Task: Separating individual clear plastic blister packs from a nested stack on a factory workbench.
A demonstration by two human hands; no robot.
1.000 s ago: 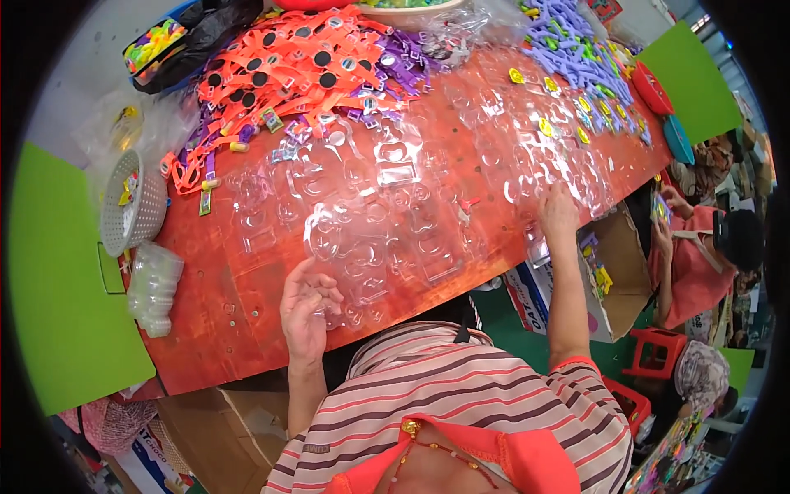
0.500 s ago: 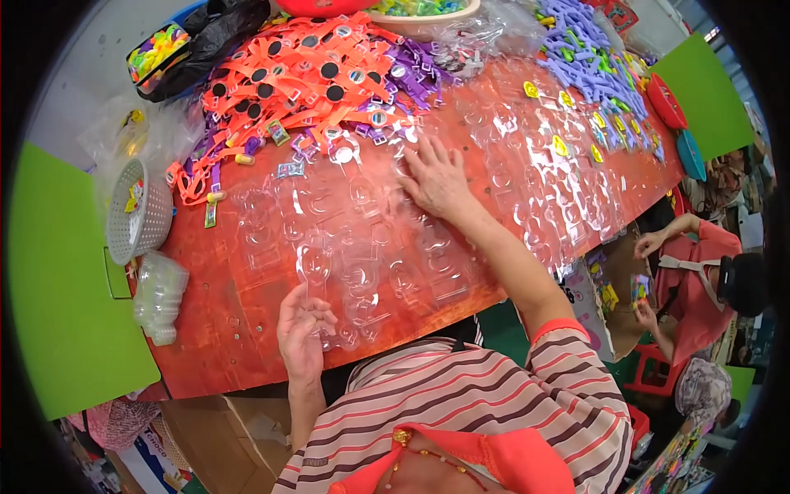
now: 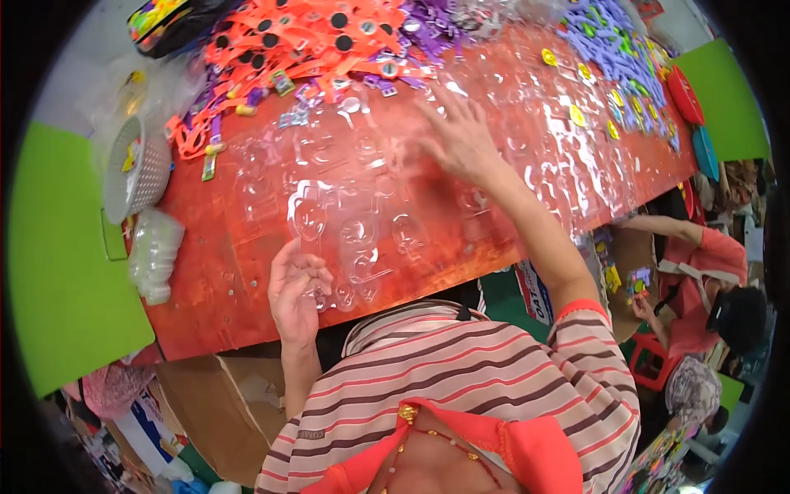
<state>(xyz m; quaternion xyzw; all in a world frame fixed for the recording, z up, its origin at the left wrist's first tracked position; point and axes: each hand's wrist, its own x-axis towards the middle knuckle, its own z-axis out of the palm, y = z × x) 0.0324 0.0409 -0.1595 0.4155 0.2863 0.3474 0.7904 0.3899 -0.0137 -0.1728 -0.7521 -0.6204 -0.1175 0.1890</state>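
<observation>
Clear trays (image 3: 359,239) cover much of the table (image 3: 202,296), from just below the orange pile (image 3: 304,48) across to its right. Laying them out looks well along; as I judge it, filling has barely begun — yellow pieces (image 3: 577,115) sit among the trays well right of the pile, while the ones below it show none. My right hand (image 3: 444,125), below and right of the pile, is spread open; my left hand (image 3: 298,276), well below it, curls by a tray — whether it grips, I cannot tell.

red table (image 3: 202,305) | clear plastic shells (image 3: 360,239), middle | 1 orange-strap heap (image 3: 303,34), far left | lavender pieces (image 3: 611,43), far right
</observation>
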